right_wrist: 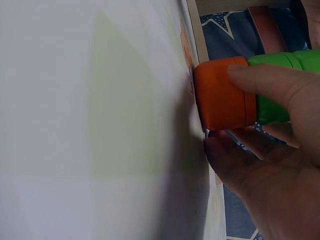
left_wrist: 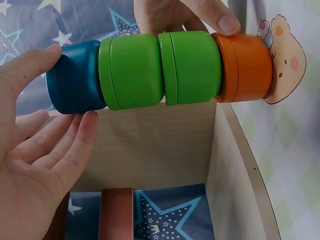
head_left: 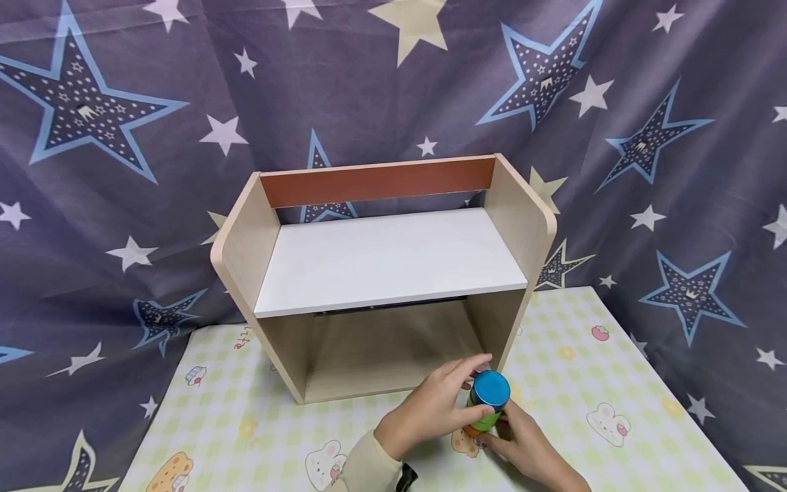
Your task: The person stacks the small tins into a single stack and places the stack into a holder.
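Left hand (head_left: 433,403) and right hand (head_left: 531,444), so two bare hands total, sit nearest the lens at lower right of the head frame, both on one upright cylinder tower (left_wrist: 172,69). Left is pinching the glossy dark-blue rounded cylinder (left_wrist: 76,77), the top piece, thumb on one side and fingers on the other. Right has thumb and fingers around the orange rounded cylinder (left_wrist: 243,68) at the bottom.

Count so far: four pieces, stacked in a line. One blue, two bright green rounded cylinders (left_wrist: 132,71) between, one orange. Orange end is down on the tablecloth, right by a bear print.

One cream long sleeve (head_left: 371,465) shows at bottom centre, on the left arm.

Just behind the hands, mid-frame, is one pale wood-look shelf unit (head_left: 393,342): two side panels (head_left: 525,222), one flat white board (head_left: 390,260) across the middle, and one reddish-brown rail (head_left: 378,183) along the top back.

Under it all is one green-and-white checked tablecloth (head_left: 553,342) with two bunny prints, lower centre and lower right. Behind, filling the upper frame, dark purple-grey star-print fabric (head_left: 184,55), way too many stars to count.
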{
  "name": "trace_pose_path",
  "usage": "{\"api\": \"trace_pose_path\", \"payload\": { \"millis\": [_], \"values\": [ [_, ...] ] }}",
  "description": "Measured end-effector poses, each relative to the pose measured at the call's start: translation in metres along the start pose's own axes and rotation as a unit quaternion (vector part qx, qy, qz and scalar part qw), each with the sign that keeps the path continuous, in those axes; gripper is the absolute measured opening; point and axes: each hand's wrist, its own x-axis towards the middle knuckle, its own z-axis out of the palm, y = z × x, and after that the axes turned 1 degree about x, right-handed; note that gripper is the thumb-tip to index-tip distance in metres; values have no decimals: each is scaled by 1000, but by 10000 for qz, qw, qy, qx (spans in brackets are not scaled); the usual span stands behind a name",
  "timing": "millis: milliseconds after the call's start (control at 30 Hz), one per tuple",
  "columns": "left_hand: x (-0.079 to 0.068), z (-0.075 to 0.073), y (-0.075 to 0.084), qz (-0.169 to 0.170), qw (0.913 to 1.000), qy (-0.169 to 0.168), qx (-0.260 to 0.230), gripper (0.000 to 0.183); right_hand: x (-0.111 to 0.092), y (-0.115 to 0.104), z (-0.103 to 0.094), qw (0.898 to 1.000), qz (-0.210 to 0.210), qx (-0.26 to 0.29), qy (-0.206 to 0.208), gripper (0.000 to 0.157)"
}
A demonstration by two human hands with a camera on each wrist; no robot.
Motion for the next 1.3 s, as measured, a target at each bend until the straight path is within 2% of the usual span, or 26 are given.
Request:
{"api": "trace_pose_path", "payload": {
  "millis": [300,400,667,900,1033,1167,1300],
  "values": [
    [-5,0,-3,-97,9998,128,117,79,1,1,-2,9998,-39,-64,-162,64],
    [-9,1,-6,-162,9996,213,-40,79,1,0,-2,9998,1,-95,-145,61],
    [-21,5,-16,-427,9974,253,-528,75,1,-3,-1,9998,43,42,-196,64],
    [-33,13,-25,-491,9967,342,-552,74,0,-4,-1,9999,-63,56,-138,59],
    [-38,19,-29,-520,9958,417,-632,73,0,-3,-1,9997,37,143,-196,61],
    [-42,25,-34,-687,9940,421,-738,72,0,-1,-2,9995,141,164,-216,62],
    [-44,32,-41,-782,9930,377,-802,71,-1,-1,-1,9999,67,50,-99,60]
  ]
}}
